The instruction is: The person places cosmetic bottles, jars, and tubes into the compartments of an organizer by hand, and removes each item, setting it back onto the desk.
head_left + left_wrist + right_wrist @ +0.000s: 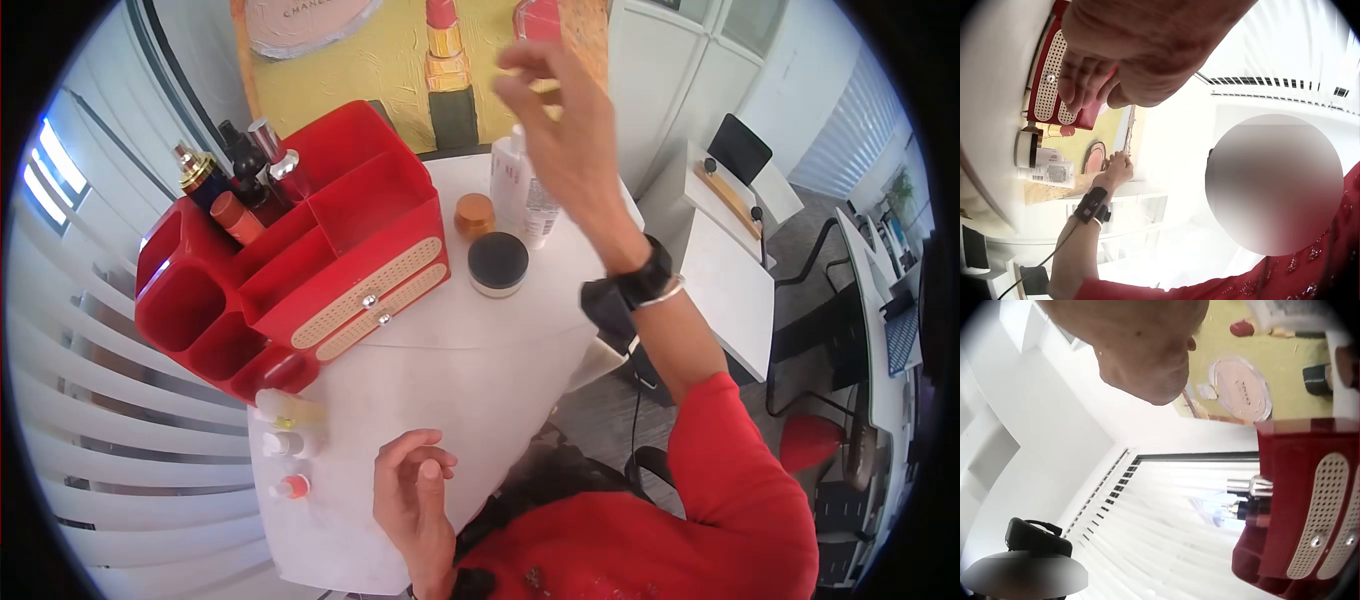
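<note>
My right hand (565, 130) is raised above the back right of the table, its fingers loosely bent with nothing seen in them. Below it stand a white pump bottle (508, 180) and a white tube (541, 215), partly hidden by the hand and forearm. In front of these sit a small jar with an orange-brown lid (475, 214) and a jar with a black lid (498, 262). My left hand (415, 490) hovers over the table's near side, fingers slightly curled around nothing. A red cosmetics organizer (290, 325) with two perforated drawer fronts stands at the back left.
Inside the organizer's rear left compartments stand several bottles, one with a silver cap (265, 140). Along the white table's (430, 375) left edge are a pale yellowish bottle (290, 407), a white-capped bottle (283, 443) and a small red-and-white container (292, 487). A makeup painting (340, 70) stands behind.
</note>
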